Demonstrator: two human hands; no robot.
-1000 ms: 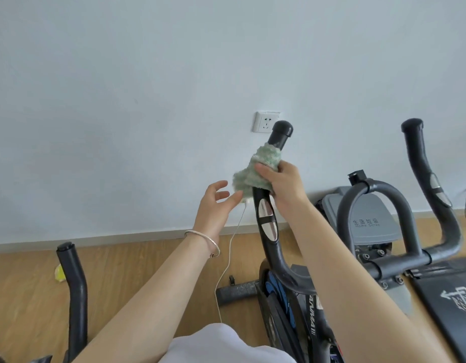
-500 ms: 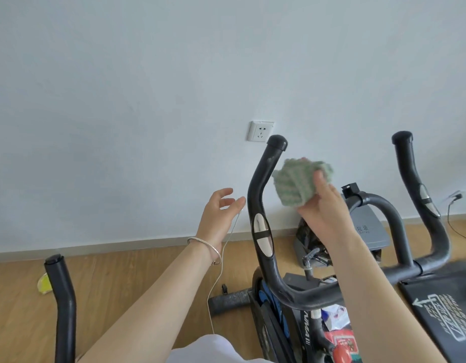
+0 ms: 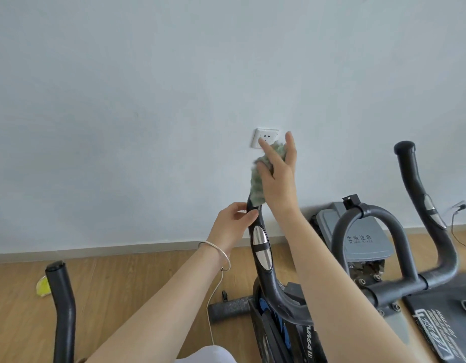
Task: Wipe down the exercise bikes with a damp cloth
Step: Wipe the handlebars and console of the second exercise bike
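Note:
A black exercise bike stands in front of me with two upright handlebar horns. My right hand [image 3: 277,174] presses a fuzzy green cloth [image 3: 256,187] over the top of the left horn [image 3: 262,247], fingers spread, hiding the horn's tip. My left hand [image 3: 233,222], a silver bangle on its wrist, grips the same horn just under the cloth and above its silver sensor pads. The right horn [image 3: 423,195] stands free at the right.
A white wall socket [image 3: 263,138] sits behind the cloth. A grey bin [image 3: 362,237] stands by the wall behind the centre loop bar [image 3: 370,218]. Another bike's black handle [image 3: 61,305] rises at the lower left. A white cable hangs down; a yellow scrap lies on the wooden floor.
My right hand carried the cloth back from the right of the horn onto its top. My left hand, open beside the horn before, now grips it.

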